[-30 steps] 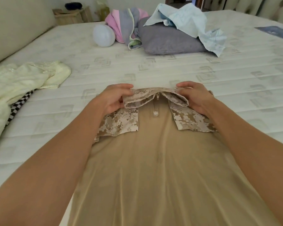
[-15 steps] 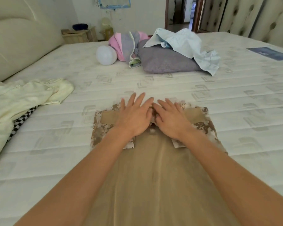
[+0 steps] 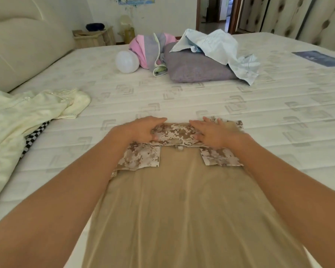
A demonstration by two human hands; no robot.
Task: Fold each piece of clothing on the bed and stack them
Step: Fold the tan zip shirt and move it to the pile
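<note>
Pressing down on the tan shirt point(image 3: 182, 200) lying flat on the bed point(image 3: 201, 101), the left hand point(image 3: 141, 129) and right hand point(image 3: 213, 132) are resting flat, fingers spread, on its folded camouflage collar point(image 3: 174, 133).

Shirt point(image 3: 182, 200) lies flat on the bed point(image 3: 278, 113), nearest the camera, collar end away. Left hand point(image 3: 141, 130) and right hand point(image 3: 215, 134) rest side by side on the collar point(image 3: 174, 134). Garment pile point(image 3: 17, 117) at left edge. Pillow point(image 3: 195, 68) far centre, cloth point(image 3: 220, 47) draped on it, balloon point(image 3: 127, 61) to its left.
</note>
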